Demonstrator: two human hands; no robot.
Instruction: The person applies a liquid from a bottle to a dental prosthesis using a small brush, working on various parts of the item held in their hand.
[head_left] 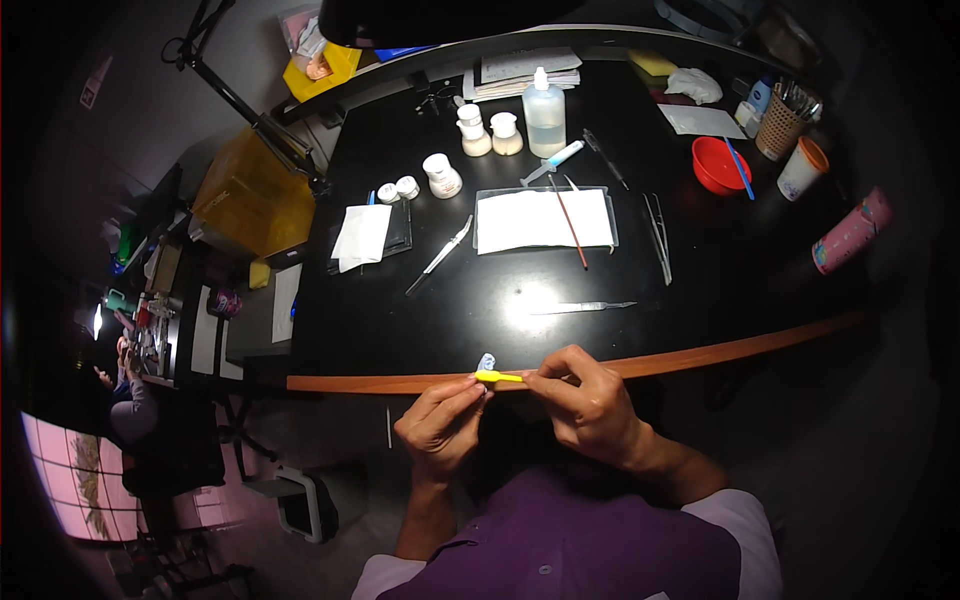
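At the table's front edge, both of my hands are close together with fingers closed. My left hand (440,425) pinches a small, lumpy, pale bluish-white piece (487,362) between thumb and fingertips. A short, bright yellow tapered stick (498,377) lies across just below that piece. Its thin end runs into the pinched fingertips of my right hand (590,405), while its thick end touches the left fingertips. A scalpel (585,308) lies on the black table beyond my hands, beside a bright light reflection. What the pale piece is, I cannot make out.
On the black table (400,330) are a white pad (520,225) with a thin brush (570,222), tweezers (657,240), a syringe (553,163), a clear squeeze bottle (544,120), and several small jars. A red bowl (718,165) and pink bottle (850,230) stand to the right.
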